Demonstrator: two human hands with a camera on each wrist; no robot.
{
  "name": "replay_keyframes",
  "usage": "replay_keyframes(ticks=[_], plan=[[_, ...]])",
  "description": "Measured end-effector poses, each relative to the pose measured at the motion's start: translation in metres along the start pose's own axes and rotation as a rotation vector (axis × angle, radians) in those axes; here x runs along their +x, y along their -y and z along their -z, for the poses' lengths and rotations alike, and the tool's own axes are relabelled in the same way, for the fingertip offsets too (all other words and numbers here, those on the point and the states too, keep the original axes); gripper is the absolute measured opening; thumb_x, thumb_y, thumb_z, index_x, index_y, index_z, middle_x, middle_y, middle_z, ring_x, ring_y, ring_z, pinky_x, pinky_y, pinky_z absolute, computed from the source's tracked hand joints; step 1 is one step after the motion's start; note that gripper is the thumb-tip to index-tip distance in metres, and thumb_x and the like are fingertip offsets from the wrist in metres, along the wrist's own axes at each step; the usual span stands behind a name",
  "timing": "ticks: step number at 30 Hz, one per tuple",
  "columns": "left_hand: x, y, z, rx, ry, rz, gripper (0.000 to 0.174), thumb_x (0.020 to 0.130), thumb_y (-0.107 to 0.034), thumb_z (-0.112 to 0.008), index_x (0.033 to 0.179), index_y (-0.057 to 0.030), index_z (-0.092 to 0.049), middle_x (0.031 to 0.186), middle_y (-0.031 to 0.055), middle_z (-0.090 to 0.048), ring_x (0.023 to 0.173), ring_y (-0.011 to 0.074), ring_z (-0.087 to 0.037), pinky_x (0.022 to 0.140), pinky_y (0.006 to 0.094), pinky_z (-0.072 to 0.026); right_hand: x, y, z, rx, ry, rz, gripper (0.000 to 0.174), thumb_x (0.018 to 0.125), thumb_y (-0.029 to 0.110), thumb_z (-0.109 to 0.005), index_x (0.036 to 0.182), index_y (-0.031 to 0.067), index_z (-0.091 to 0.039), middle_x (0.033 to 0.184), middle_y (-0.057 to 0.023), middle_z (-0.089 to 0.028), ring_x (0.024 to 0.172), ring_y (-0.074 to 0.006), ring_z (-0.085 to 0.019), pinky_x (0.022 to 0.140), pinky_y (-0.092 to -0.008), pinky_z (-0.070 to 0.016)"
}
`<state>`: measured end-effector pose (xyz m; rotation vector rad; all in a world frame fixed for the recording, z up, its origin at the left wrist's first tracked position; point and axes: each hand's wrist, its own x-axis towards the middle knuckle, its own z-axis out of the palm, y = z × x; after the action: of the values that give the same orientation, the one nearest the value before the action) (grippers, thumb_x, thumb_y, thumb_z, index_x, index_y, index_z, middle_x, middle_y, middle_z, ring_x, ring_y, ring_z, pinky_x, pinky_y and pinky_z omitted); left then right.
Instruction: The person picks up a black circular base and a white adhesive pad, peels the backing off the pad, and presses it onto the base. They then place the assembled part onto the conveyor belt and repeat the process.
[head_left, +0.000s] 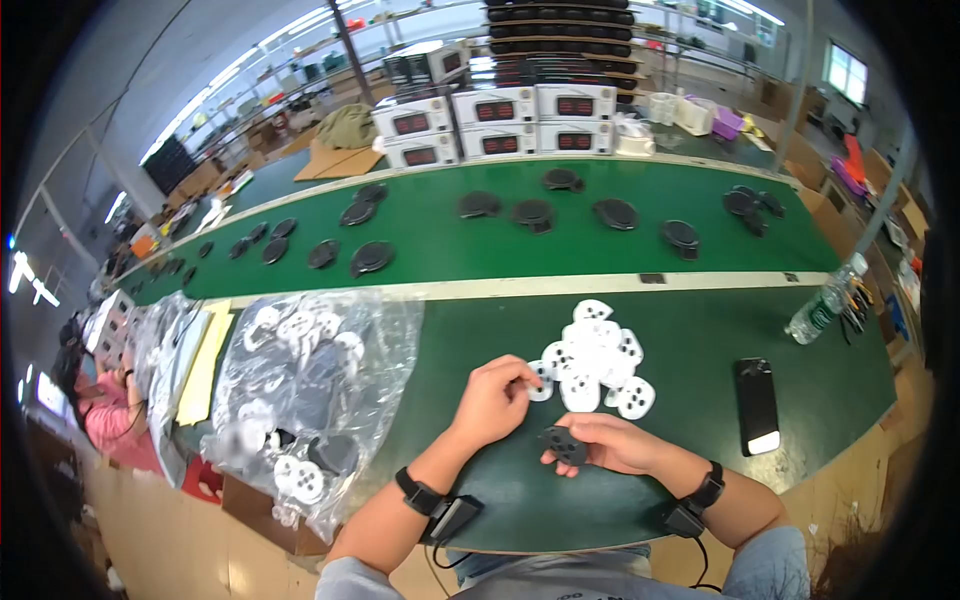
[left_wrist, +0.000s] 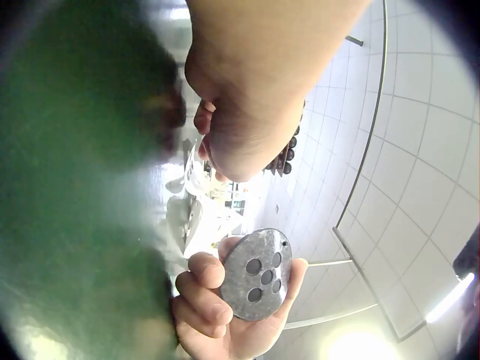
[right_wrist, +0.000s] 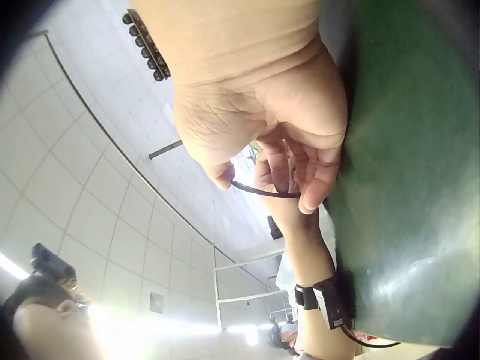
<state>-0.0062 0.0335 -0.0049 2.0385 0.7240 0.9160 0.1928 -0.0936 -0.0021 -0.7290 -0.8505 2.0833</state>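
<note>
Head view: the dark perforated disc (head_left: 565, 443) lies flat in the right hand (head_left: 615, 445), whose fingers curl under its rim, low over the green surface (head_left: 700, 330). The left hand (head_left: 495, 400), just beside the disc on its left, pinches a white piece (head_left: 540, 381) at the edge of the pile (head_left: 595, 350).

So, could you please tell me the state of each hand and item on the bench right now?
Left hand: pinching a white disc.
Right hand: holding a dark disc, fingers curled.
Pile of white discs: loose, overlapping.
Plastic bag: lying flat, parts inside.
Phone: lying flat, screen dark.
Bottle: capped.
</note>
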Motion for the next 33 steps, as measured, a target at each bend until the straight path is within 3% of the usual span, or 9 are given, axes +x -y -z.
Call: replay_keyframes(ticks=[11,15,18,21,23,25,27,29,33], plan=[[0.004,-0.012,0.016,0.042,-0.048,0.03,0.018,0.078,0.007,-0.06,0.091,-0.003,-0.067,0.103,0.007,-0.064,0.074,0.0137,-0.061,0.062,0.0257,-0.0484,0.001,0.001,-0.005,-0.008,-0.044,0.012,0.032,0.105,0.024,-0.047,0.124,-0.0012,-0.051,0.114,-0.0189,-0.065,0.094,-0.0208,-0.066,0.084,-0.0338,-0.0542],[0.041,-0.005,0.066,0.26,-0.114,-0.053,0.029,0.078,-0.006,-0.068,0.107,-0.0073,-0.063,0.114,0.0092,-0.062,0.105,0.0248,-0.061,0.079,0.0342,-0.0514,0.001,-0.004,-0.006,-0.041,-0.041,0.031,0.032,0.105,0.024,-0.047,0.122,-0.0014,-0.053,0.112,-0.0178,-0.065,0.093,-0.0207,-0.066,0.083,-0.0333,-0.0544],[0.094,0.062,0.134,0.56,-0.243,-0.058,0.035,0.078,-0.014,-0.072,0.11,-0.0028,-0.064,0.115,0.0154,-0.064,0.11,0.0285,-0.062,0.094,0.0381,-0.0507,0.002,-0.001,-0.007,-0.07,-0.059,0.026,0.03,0.105,0.024,-0.047,0.12,-0.0007,-0.054,0.111,-0.0169,-0.066,0.091,-0.0207,-0.066,0.082,-0.0337,-0.0548],[0.139,0.092,0.2,0.597,-0.388,0.315,0.045,0.08,-0.02,-0.069,0.119,-0.0001,-0.063,0.122,0.024,-0.064,0.115,0.0369,-0.061,0.1,0.0414,-0.048,0.002,-0.001,-0.008,-0.072,-0.075,0.015,0.028,0.105,0.023,-0.048,0.118,-0.0002,-0.055,0.11,-0.0161,-0.065,0.089,-0.0208,-0.066,0.081,-0.0345,-0.0554],[0.147,0.16,0.236,0.771,-0.542,0.227,0.045,0.08,-0.018,-0.066,0.12,0.0032,-0.061,0.123,0.0249,-0.062,0.117,0.0398,-0.058,0.101,0.0428,-0.0467,0.003,-0.001,-0.007,-0.095,-0.075,0.02,0.027,0.104,0.022,-0.048,0.118,-0.0003,-0.054,0.109,-0.0158,-0.065,0.089,-0.021,-0.067,0.08,-0.0351,-0.0559],[0.141,0.22,0.263,0.874,-0.565,0.328,0.043,0.084,-0.018,-0.058,0.123,-0.0011,-0.061,0.137,0.025,-0.054,0.127,0.0403,-0.051,0.107,0.0449,-0.0424,0.005,-0.001,-0.004,-0.076,-0.05,0.017,0.025,0.104,0.021,-0.049,0.117,-0.0002,-0.054,0.109,-0.0148,-0.065,0.089,-0.0211,-0.067,0.079,-0.0345,-0.0565],[0.134,0.221,0.261,0.884,-0.544,0.471,0.045,0.088,-0.018,-0.053,0.131,-0.008,-0.057,0.148,0.0196,-0.046,0.136,0.0381,-0.044,0.111,0.0449,-0.0388,0.005,-0.001,-0.004,-0.07,-0.057,0.005,0.025,0.105,0.021,-0.049,0.117,0.0004,-0.055,0.109,-0.014,-0.065,0.088,-0.0208,-0.067,0.078,-0.0341,-0.0567],[0.13,0.254,0.273,0.827,-0.415,0.514,0.044,0.09,-0.019,-0.054,0.132,-0.0101,-0.057,0.139,0.0175,-0.054,0.125,0.0363,-0.054,0.105,0.0499,-0.0438,0.005,0.0,-0.005,-0.091,-0.064,0.002,0.024,0.105,0.022,-0.049,0.116,0.0017,-0.055,0.108,-0.0124,-0.065,0.087,-0.02,-0.067,0.076,-0.0331,-0.0572],[0.124,0.201,0.245,0.945,-0.42,0.523,0.037,0.086,-0.022,-0.068,0.119,-0.0064,-0.062,0.12,0.0181,-0.065,0.115,0.0366,-0.06,0.096,0.0472,-0.0484,0.008,0.003,-0.002,-0.071,-0.038,-0.008,0.024,0.105,0.023,-0.048,0.115,0.0017,-0.055,0.108,-0.0125,-0.065,0.086,-0.0198,-0.068,0.075,-0.0327,-0.0576]])
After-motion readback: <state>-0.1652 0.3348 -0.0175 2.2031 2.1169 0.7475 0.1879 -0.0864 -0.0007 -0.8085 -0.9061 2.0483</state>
